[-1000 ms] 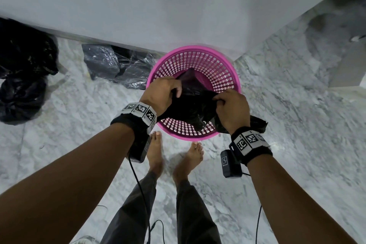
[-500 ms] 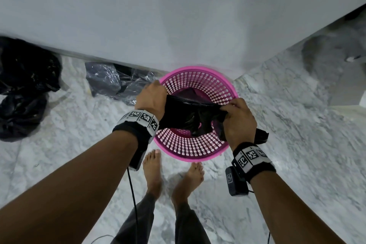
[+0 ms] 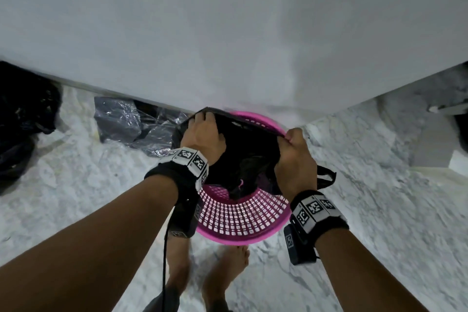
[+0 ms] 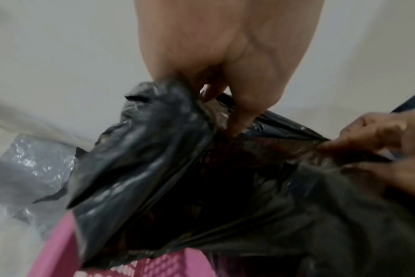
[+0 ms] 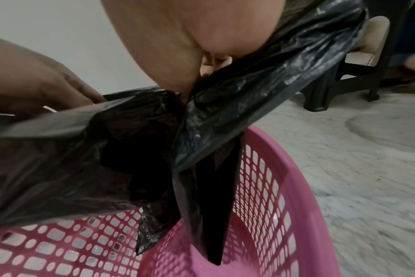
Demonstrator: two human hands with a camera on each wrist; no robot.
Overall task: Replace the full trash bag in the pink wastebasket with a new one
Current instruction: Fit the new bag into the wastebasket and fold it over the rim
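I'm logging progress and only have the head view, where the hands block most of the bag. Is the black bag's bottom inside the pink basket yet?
Observer: Yes. In the right wrist view the black bag hangs with its lower tip down inside the pink wastebasket.
Operator: Is its mouth fitted over the rim?
Observer: Not yet. The mouth is stretched between the left hand and right hand, above the rim.
Operator: Anything near the basket I can't see?
Observer: The right wrist view shows a dark furniture leg standing on the marble floor beyond the basket.
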